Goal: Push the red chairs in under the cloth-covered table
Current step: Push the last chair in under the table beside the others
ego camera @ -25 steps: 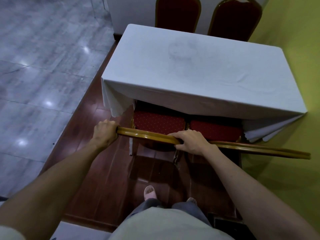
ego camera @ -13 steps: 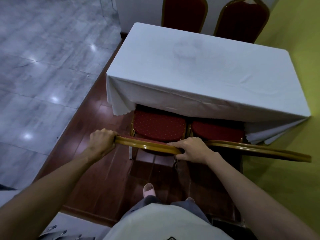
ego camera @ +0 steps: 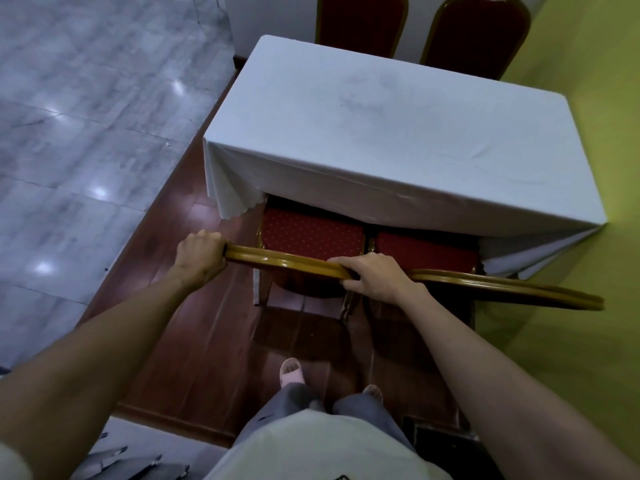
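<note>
both hands (ego camera: 202,256) gripping chair back (ego camera: 287,261); white-cloth table (ego camera: 398,133), wood floor (ego camera: 194,341), yellow wall (ego camera: 602,98) rt.

A banquet or function hall. A white-clothed table (ego camera: 398,133) stands against a yellow-green wall (ego camera: 588,81); red padded chairs with gold frames (ego camera: 360,22) line its far side, polished grey marble floor (ego camera: 86,116) to its left.

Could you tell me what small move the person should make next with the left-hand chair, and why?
Probably push it a little farther forward: both the left hand and right hand grip the left chair's gold back rail, while its red seat is only partly under the white tablecloth.
</note>
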